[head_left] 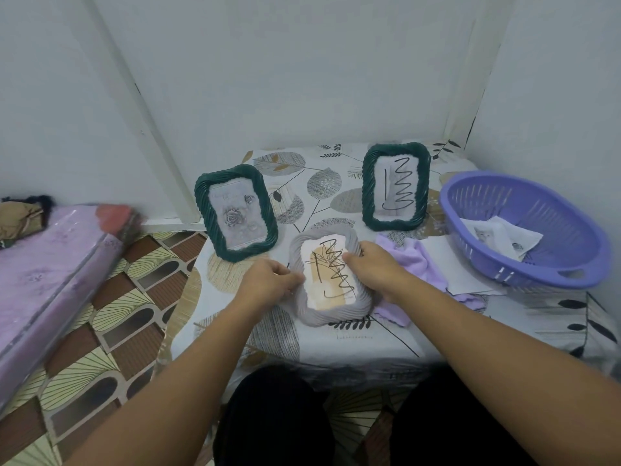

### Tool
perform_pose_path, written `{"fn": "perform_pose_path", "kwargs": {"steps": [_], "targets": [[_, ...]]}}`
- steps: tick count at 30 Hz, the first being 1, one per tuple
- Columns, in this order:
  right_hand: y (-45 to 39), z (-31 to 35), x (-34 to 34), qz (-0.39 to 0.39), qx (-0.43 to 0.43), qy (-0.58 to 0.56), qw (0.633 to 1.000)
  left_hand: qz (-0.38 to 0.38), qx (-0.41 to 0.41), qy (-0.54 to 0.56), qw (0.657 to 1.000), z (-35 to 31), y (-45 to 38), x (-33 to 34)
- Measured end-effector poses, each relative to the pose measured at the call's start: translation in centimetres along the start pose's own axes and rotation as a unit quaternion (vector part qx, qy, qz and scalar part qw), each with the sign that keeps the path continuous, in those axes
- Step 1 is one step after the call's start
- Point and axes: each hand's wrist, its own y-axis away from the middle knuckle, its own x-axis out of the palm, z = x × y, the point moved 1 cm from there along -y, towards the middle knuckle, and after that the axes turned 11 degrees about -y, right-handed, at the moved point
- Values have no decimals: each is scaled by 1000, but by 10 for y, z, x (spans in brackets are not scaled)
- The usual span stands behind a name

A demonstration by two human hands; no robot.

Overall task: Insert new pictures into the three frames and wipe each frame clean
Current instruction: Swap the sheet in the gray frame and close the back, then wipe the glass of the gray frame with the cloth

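A grey ribbed frame (331, 316) stands tilted at the table's middle, its glass marked with black scribbles over a beige picture. My left hand (268, 280) grips its left edge and my right hand (376, 267) grips its right edge. A green frame (235, 213) with a rose picture stands at the left. A second green frame (396, 186), scribbled in black, stands at the back right. A lilac cloth (413, 257) lies under and to the right of the grey frame.
A purple basket (524, 230) at the right holds loose pictures (500, 238). White paper (463, 270) lies beside it. The leaf-patterned tablecloth (336, 341) covers a small table in a wall corner. A purple mattress (50, 270) lies on the floor at the left.
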Motion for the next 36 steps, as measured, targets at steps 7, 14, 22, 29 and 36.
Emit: {"fn": "perform_pose_path", "kwargs": {"steps": [7,14,22,29,36], "targets": [[-10,-3,-3,-29,-45,247,968,-44,45,-180,982,1,-6,0],[-5,-11,-2,-53,-79,289,953,-66,77,-220,970,4,-6,4],[11,8,-44,-99,-149,261,948,-125,172,-178,961,8,-11,15],[16,-2,-75,55,-89,363,926,-165,220,-164,947,25,-16,23],[30,5,-77,203,-41,396,895,-173,228,-173,942,27,-17,24]]}}
